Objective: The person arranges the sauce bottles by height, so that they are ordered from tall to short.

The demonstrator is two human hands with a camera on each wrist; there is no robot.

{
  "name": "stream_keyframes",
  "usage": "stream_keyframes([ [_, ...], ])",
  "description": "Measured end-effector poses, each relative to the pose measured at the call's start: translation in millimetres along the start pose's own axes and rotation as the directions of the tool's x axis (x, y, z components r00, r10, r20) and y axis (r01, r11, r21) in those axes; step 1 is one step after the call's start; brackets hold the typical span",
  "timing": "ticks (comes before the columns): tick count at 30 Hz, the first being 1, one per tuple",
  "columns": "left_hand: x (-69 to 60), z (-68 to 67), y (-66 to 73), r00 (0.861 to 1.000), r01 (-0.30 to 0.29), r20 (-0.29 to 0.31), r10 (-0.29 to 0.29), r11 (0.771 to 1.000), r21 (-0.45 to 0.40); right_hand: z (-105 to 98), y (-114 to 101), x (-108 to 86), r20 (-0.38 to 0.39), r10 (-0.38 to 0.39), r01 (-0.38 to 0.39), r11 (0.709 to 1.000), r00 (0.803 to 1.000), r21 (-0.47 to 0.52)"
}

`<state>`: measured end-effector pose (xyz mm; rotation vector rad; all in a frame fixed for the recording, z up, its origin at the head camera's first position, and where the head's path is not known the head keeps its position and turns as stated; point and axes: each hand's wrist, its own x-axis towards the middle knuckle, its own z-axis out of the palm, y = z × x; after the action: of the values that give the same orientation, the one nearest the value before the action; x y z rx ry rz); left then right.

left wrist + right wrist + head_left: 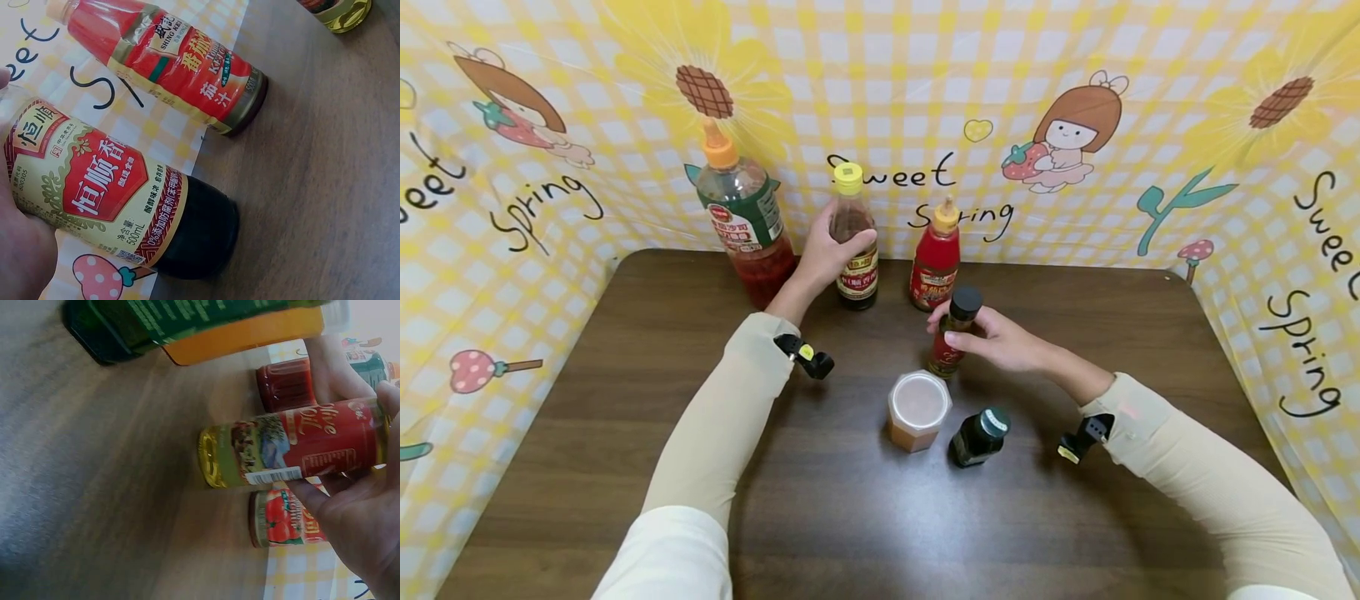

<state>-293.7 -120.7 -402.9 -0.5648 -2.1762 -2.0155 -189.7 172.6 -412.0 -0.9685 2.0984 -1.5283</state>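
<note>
Left hand [829,250]: fingers curled round tall yellow-capped dark bottle [859,275], "500mL"
Right hand [1003,337]: fingers pinching slim black-capped red-labelled bottle [294,444], "Olive Oil"

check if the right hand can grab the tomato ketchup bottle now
Probably not without letting go: the right hand grips the olive oil bottle, though the tomato ketchup bottle stands close beyond it.
</note>
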Motion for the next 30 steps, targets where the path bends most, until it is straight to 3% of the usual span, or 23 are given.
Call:
stream_keyframes([
  [15,0.3,1.3,-1.1,1.000,0.001,-0.007,-0.002,0.999,-0.041,-3,-5,-6.1,-0.038,-0.012,0.013,0.999,0.999,0.042],
  [22,-0.3,2.0,-0.9,1.000,0.007,-0.015,-0.007,0.999,-0.043,-17,-11,-8.4,-0.091,-0.038,0.041,0.998,0.995,0.038],
  [30,-1.2,2.6,0.2,0.999,0.012,-0.033,-0.013,1.000,-0.013,-33,-8,-8.3,-0.177,-0.005,0.011,0.999,0.984,0.037],
])
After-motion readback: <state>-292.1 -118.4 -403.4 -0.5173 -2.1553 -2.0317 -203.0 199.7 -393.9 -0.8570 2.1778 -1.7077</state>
